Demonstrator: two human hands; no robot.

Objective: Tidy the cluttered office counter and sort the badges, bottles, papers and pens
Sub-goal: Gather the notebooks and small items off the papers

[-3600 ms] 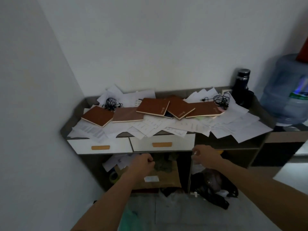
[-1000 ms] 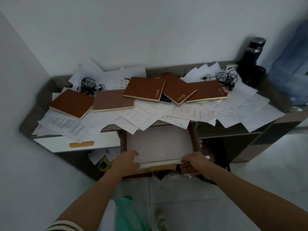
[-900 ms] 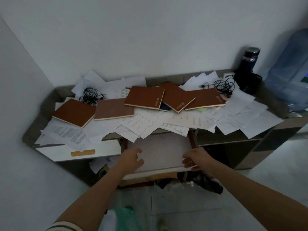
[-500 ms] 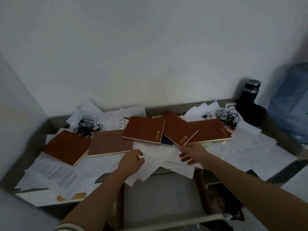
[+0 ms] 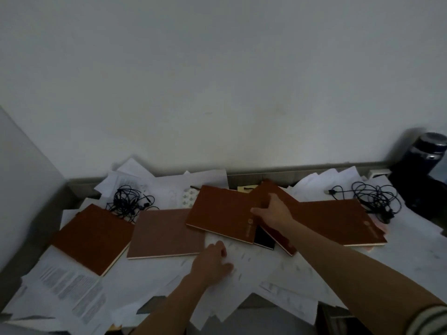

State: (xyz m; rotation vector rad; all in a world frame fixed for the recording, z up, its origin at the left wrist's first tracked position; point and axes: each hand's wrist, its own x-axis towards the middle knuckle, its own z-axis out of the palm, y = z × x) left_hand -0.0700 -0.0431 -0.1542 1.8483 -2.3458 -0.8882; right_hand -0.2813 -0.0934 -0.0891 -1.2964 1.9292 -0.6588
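Several brown notebooks lie in a row across loose white papers [image 5: 251,274] on the counter: one at the left [image 5: 92,238], a paler one [image 5: 167,233], a middle one [image 5: 222,211], a tilted one [image 5: 266,189] and one at the right [image 5: 338,221]. My right hand [image 5: 273,212] rests on the tilted notebook, fingers spread and thumb reaching over the middle notebook's edge. My left hand [image 5: 212,262] presses on the papers in front of the paler notebook. A dark bottle [image 5: 428,160] stands at the far right against the wall.
Tangled black cables lie at the back left [image 5: 128,201] and back right [image 5: 375,199]. A small dark book [image 5: 263,238] pokes out under the notebooks. A printed sheet [image 5: 70,286] hangs over the front left edge. Walls close in behind and on the left.
Both hands left the pulled-out drawer and rose to the counter top. My right hand moved forward onto the tilted notebook; my left came down on the papers. The view moved closer.
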